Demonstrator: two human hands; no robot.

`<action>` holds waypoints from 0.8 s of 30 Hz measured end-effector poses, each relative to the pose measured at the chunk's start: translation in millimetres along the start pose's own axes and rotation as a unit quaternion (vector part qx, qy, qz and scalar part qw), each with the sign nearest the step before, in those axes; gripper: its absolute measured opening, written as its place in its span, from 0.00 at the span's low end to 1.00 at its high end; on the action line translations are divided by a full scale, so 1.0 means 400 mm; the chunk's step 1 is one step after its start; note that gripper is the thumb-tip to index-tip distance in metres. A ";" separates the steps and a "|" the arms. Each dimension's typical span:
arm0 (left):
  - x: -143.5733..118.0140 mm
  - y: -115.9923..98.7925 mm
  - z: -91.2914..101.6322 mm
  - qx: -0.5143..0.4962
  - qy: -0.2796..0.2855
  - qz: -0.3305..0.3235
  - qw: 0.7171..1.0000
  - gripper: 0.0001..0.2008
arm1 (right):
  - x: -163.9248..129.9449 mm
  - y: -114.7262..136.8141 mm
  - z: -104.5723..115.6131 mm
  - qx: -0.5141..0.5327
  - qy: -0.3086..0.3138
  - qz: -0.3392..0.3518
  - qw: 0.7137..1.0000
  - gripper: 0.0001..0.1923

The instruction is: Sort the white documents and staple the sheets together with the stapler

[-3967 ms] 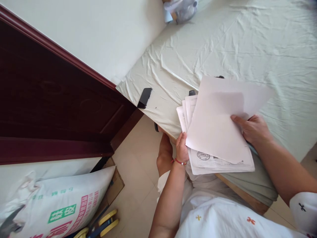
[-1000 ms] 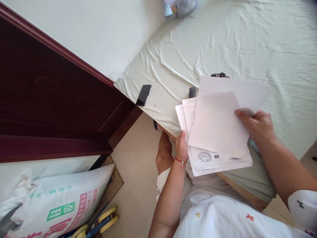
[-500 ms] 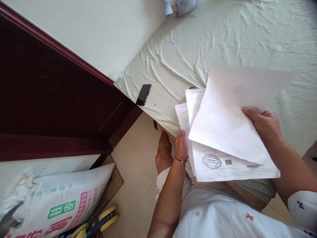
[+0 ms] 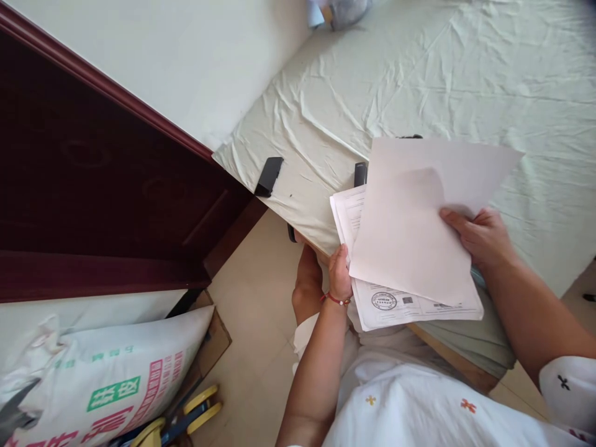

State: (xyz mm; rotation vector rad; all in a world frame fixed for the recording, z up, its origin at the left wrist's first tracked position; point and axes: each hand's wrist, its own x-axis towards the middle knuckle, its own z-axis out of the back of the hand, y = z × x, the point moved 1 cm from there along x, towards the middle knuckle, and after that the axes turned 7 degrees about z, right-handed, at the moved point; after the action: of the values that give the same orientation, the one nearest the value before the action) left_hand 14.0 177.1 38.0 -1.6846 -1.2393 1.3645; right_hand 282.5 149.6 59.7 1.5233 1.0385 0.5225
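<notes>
A stack of printed papers, with a round black stamp on the top printed page, lies across my lap at the bed's edge. My left hand, with a red bracelet at the wrist, grips the stack by its left edge. A blank-looking white sheet slants over the stack and hides most of the print. My right hand holds this sheet at its right side, thumb on top; the fingers beneath are hidden.
The bed has a wrinkled pale green sheet. A black phone lies at its corner, and a dark object pokes out behind the papers. Left are a dark red wooden panel and a white printed sack.
My right hand has moved left with the white sheet. The printed papers, fanned out before, now sit closer together as one stack. More of the dark object behind them shows.
</notes>
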 end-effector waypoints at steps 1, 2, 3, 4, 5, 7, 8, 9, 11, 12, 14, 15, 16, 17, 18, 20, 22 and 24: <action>-0.001 -0.002 -0.001 0.002 0.007 -0.001 1.000 0.21 | -0.001 0.001 -0.001 -0.001 0.001 -0.002 1.000 0.22; -0.001 -0.003 -0.001 0.004 0.014 -0.001 1.000 0.21 | -0.002 0.001 -0.003 -0.003 0.001 -0.003 1.000 0.22; -0.002 -0.003 -0.001 0.005 0.020 -0.001 1.000 0.21 | -0.002 0.002 -0.004 -0.004 0.000 -0.003 1.000 0.22; -0.002 -0.002 0.000 0.005 0.023 0.001 1.000 0.21 | -0.003 0.004 -0.006 -0.006 -0.003 -0.002 1.000 0.21; -0.001 0.000 0.001 0.003 0.024 0.004 1.000 0.21 | -0.004 0.005 -0.008 -0.007 -0.005 -0.001 1.000 0.21; -0.001 0.005 0.004 -0.010 0.019 0.012 1.000 0.20 | -0.006 0.007 -0.012 -0.011 -0.009 0.001 1.000 0.19; -0.001 0.007 0.005 -0.018 0.014 0.016 1.000 0.19 | -0.008 0.007 -0.015 -0.015 -0.011 0.002 1.000 0.19; -0.002 0.008 0.006 -0.025 0.011 0.019 0.999 0.19 | -0.009 0.008 -0.018 -0.019 -0.011 0.002 1.000 0.18; -0.003 0.009 0.007 -0.028 0.013 0.022 0.999 0.20 | -0.012 0.009 -0.024 -0.027 -0.009 -0.002 1.000 0.16; -0.004 0.008 0.006 -0.024 0.020 0.022 0.999 0.20 | -0.013 0.009 -0.027 -0.030 -0.008 -0.004 1.000 0.15; -0.006 0.005 0.003 -0.017 0.040 0.023 0.999 0.21 | -0.015 0.008 -0.029 -0.035 -0.006 -0.007 0.999 0.14; -0.007 0.004 0.002 -0.018 0.047 0.025 0.998 0.21 | -0.015 0.007 -0.029 -0.036 -0.007 -0.007 0.999 0.14; -0.008 0.003 0.001 -0.021 0.052 0.028 0.998 0.21 | -0.015 0.006 -0.028 -0.038 -0.009 -0.004 0.999 0.13; -0.008 0.003 0.000 -0.024 0.054 0.031 0.998 0.21 | -0.014 0.004 -0.027 -0.041 -0.009 -0.002 0.999 0.13; -0.008 0.003 0.000 -0.024 0.055 0.032 0.998 0.22 | -0.013 0.002 -0.025 -0.044 -0.009 0.000 0.999 0.13; -0.007 0.004 0.001 -0.020 0.052 0.031 0.998 0.22 | -0.010 -0.004 -0.020 -0.048 -0.003 0.001 0.999 0.13; -0.005 0.006 0.003 -0.013 0.044 0.026 0.999 0.22 | -0.006 -0.010 -0.015 -0.048 0.007 0.000 0.999 0.14; -0.004 0.006 0.003 -0.013 0.037 0.025 0.999 0.22 | -0.004 -0.015 -0.011 -0.048 0.011 0.001 0.999 0.14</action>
State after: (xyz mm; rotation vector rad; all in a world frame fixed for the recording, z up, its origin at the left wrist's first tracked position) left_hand 13.3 174.5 36.2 -1.7784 -1.1858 1.3077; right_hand 276.1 150.3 55.4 1.4370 1.0152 0.5832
